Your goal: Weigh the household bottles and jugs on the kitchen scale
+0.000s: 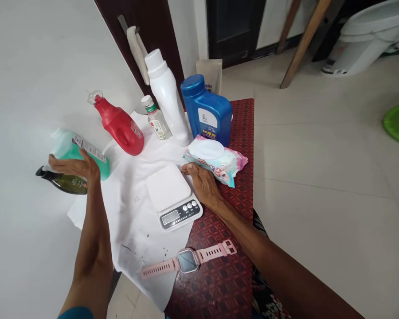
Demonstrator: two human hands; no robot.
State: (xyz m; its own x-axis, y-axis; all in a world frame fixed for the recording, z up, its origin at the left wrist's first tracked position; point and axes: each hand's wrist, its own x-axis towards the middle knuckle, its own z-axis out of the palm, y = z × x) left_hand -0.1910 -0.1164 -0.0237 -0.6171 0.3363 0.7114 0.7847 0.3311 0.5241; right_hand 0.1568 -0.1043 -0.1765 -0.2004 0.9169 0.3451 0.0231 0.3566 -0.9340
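My left hand [75, 167] is raised at the left, its fingers stretched out and thumb apart, with nothing visible in it. It overlaps a bottle of green liquid [103, 167] and sits just above a dark olive pump bottle [68, 182]; whether it touches them I cannot tell. My right hand [204, 186] lies between the white kitchen scale [169, 188] and a pink-and-blue pack of wet wipes [228, 161]. Its fingers point along the scale's right edge, partly hidden from view, and it seems to hold nothing. A pink smartwatch [187, 260] lies flat in front of the scale.
Behind the scale stand a red bottle [121, 126], a small clear bottle [158, 122], a tall white bottle [168, 97] and a blue jug [209, 110]. White cloth [129, 235] covers part of the red patterned table [209, 288]. A wall [36, 66] borders the left side.
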